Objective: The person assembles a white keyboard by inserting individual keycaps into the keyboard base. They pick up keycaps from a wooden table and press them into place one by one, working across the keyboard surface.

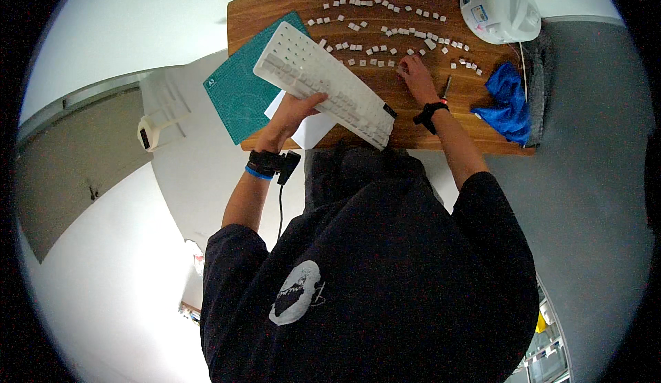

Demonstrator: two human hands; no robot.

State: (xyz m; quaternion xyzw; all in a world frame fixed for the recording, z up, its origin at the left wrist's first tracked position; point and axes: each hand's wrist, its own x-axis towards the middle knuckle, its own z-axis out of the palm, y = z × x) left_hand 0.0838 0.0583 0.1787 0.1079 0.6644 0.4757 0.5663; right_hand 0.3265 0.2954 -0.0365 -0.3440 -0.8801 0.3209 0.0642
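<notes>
My left hand (297,111) grips a white keyboard (323,73) by its near long edge, with the thumb over the top. The keyboard is tilted above the table, sloping from far left to near right. Rows of small bare switch spots show at its far left end, and a small dark panel sits near its right corner. My right hand (417,81) is at the table among white keycaps (418,34), its fingers drawn together. Whatever lies between those fingertips is too small to make out. The loose keycaps lie in several uneven rows across the far half of the table.
Beneath the keyboard's left side lie a green cutting mat (237,94) and a white sheet (313,134) on the wooden table (475,135). A thin red-handled tool (447,90) is beside my right wrist. Farther right are a blue cloth (509,101) and a white rounded container (501,8).
</notes>
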